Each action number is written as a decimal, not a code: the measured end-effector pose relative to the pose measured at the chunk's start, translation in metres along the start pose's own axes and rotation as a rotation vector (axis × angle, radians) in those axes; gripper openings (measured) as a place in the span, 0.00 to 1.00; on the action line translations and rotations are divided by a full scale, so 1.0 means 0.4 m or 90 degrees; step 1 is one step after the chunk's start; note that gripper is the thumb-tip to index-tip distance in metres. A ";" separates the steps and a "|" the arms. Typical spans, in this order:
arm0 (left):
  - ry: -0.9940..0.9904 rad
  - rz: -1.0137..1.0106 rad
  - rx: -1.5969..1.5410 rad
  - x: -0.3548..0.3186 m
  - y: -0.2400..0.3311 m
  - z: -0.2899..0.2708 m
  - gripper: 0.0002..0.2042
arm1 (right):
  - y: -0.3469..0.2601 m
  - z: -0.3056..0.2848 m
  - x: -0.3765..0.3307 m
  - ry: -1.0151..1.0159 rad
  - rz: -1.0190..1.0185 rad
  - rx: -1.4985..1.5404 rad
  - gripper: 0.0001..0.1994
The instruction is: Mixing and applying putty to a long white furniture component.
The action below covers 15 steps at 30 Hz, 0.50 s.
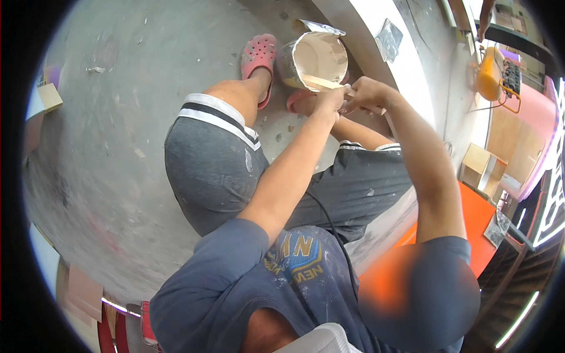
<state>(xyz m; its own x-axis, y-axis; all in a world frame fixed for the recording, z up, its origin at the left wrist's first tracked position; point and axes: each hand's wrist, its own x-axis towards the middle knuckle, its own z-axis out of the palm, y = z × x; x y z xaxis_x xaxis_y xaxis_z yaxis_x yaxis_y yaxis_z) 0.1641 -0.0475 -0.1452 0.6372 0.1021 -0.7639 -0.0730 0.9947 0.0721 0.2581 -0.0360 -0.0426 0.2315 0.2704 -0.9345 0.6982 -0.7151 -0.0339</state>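
My left hand (332, 101) is closed round the end of a pale flat stick (319, 82), which reaches over the rim of a bucket (286, 63). The bucket's inside wall has a thick cream-white coating, and its outside is smeared. Right beside the left hand, my right hand (366, 94) is closed with its fingers bent. A pale edge shows beneath it, but what it grips is mostly hidden. Both hands meet just in front of the bucket, between my knees.
My feet in pink clogs (259, 56) flank the bucket. A silvery flap (321, 27) stands at its far rim. To the right run a white ledge (406, 65) with a grey sheet (388, 40), an orange panel (471, 220) and a yellow tank-shaped machine (489, 73). Grey, stained floor (118, 147) spreads left.
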 end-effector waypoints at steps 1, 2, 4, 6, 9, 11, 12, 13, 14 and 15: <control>0.052 0.049 0.052 -0.008 -0.005 -0.003 0.08 | 0.025 0.027 0.008 0.005 -0.005 0.066 0.14; 0.051 0.049 0.056 -0.003 -0.009 -0.009 0.08 | 0.038 0.051 0.015 0.014 -0.028 0.130 0.13; 0.164 0.132 0.110 -0.003 -0.011 -0.025 0.13 | 0.038 0.088 0.014 0.048 -0.043 0.255 0.13; 0.220 0.178 0.211 -0.012 -0.007 -0.044 0.15 | 0.016 0.117 -0.008 0.071 -0.022 0.416 0.12; 0.257 0.299 0.344 -0.010 -0.004 -0.064 0.19 | 0.028 0.156 -0.004 0.072 -0.013 0.612 0.10; 0.238 0.306 0.480 -0.066 0.019 -0.038 0.19 | 0.046 0.174 -0.016 0.052 -0.040 0.663 0.11; 0.239 0.308 0.485 -0.067 0.015 -0.038 0.19 | 0.052 0.184 -0.021 0.000 -0.030 0.776 0.12; 0.266 0.328 0.448 -0.064 0.015 -0.040 0.19 | 0.052 0.192 -0.026 -0.058 -0.023 0.885 0.14; 0.292 0.348 0.409 -0.060 0.016 -0.043 0.18 | 0.061 0.209 -0.019 -0.104 -0.050 0.980 0.17; 0.296 0.352 0.410 -0.046 0.010 -0.057 0.18 | 0.067 0.236 -0.013 -0.108 -0.055 0.980 0.17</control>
<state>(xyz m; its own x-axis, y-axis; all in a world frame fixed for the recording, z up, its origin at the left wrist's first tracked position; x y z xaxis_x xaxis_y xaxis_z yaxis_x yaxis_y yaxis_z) 0.1345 -0.0455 -0.1456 0.2624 0.6805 -0.6842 0.2519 0.6361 0.7293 0.2118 -0.1175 -0.0720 0.0778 0.3472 -0.9346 -0.6655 -0.6799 -0.3080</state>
